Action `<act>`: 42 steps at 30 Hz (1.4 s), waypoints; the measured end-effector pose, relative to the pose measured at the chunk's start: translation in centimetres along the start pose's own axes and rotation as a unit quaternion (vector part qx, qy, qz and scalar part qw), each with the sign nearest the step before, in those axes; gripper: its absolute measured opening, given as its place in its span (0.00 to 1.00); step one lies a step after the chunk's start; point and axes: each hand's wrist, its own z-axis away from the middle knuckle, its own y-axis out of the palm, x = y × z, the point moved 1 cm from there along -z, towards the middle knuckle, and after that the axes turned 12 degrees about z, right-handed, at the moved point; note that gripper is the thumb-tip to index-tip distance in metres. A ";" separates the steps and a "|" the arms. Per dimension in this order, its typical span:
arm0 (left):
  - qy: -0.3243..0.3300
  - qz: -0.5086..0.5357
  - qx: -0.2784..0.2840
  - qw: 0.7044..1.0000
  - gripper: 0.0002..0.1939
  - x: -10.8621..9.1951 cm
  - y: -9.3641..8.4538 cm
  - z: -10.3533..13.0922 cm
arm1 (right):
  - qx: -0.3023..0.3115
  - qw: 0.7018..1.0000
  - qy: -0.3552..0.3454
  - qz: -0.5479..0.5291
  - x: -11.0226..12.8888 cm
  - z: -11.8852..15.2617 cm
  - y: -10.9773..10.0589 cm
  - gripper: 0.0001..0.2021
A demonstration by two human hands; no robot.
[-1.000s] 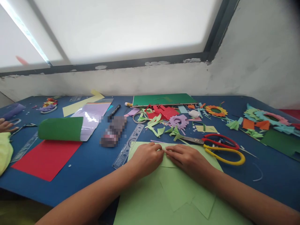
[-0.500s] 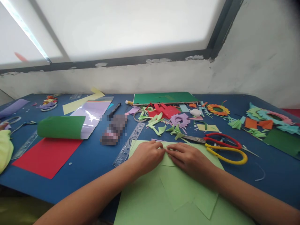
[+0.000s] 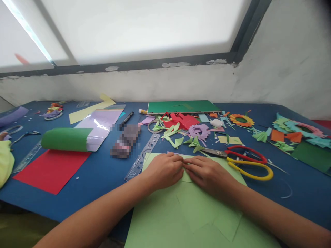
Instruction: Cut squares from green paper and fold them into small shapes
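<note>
My left hand (image 3: 164,170) and my right hand (image 3: 208,174) meet fingertip to fingertip over a piece of light green paper (image 3: 186,178). Their fingers are closed, pinching and pressing its upper edge, which they mostly hide. Under them lies a large light green sheet (image 3: 152,224), with overlapping cut pieces of the same colour on it. Just right of my right hand rest scissors (image 3: 219,153) with one red and one yellow handle, blades pointing left. A clear ruler (image 3: 139,166) lies left of my left hand.
Colourful paper scraps (image 3: 178,120) cover the table's middle, around a purple paper ring (image 3: 198,131). Other paper rings (image 3: 297,129) lie at right. To the left are a red sheet (image 3: 51,168), a rolled green sheet (image 3: 67,139) and a black marker (image 3: 126,120). Another person's sleeve (image 3: 5,163) shows at far left.
My left fingers have shifted slightly right, closing up against my right fingertips over the paper's upper edge. The rest stays nearly the same, apart from a small camera shift.
</note>
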 end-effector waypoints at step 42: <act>-0.151 0.008 0.060 0.987 0.11 -2.8 -2.5 1.4 | 0.223 0.963 0.145 0.050 0.2 -2.0 -0.8 0.14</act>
